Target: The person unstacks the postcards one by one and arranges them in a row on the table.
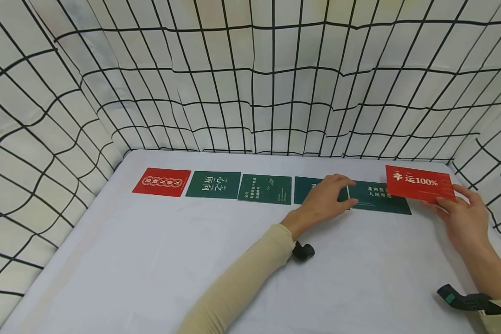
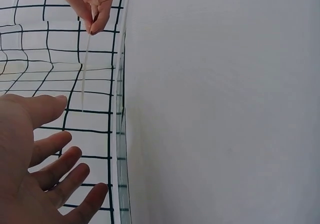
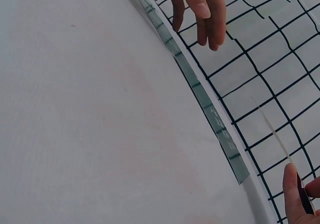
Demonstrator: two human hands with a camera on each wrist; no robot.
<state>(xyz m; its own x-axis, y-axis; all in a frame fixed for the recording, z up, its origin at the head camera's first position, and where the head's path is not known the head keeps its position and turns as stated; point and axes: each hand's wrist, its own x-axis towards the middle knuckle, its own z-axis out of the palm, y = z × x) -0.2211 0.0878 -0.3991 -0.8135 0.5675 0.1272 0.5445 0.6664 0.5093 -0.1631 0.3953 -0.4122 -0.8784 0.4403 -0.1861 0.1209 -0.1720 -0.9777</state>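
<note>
My right hand (image 1: pixel 469 225) pinches a red card (image 1: pixel 419 182) by its right end, with white lettering facing up. The card overlaps the right end of a dark green card (image 1: pixel 373 204) in the head view. Edge-on, the held card (image 2: pixel 85 69) looks like a thin strip in the left wrist view. My left hand (image 1: pixel 322 200) hovers over the row, fingers spread and thumb apart, with nothing in it. It partly hides another green card (image 1: pixel 304 184). Further left lie two more green cards, one with large white characters (image 1: pixel 213 184) and one with small text (image 1: pixel 265 189).
A second red card (image 1: pixel 161 182) lies at the left end of the row, along the far edge of the white table (image 1: pixel 150 269). Black wire grid (image 1: pixel 273 88) backed by white cloth encloses the table at the back and sides. Dark straps show at both wrists.
</note>
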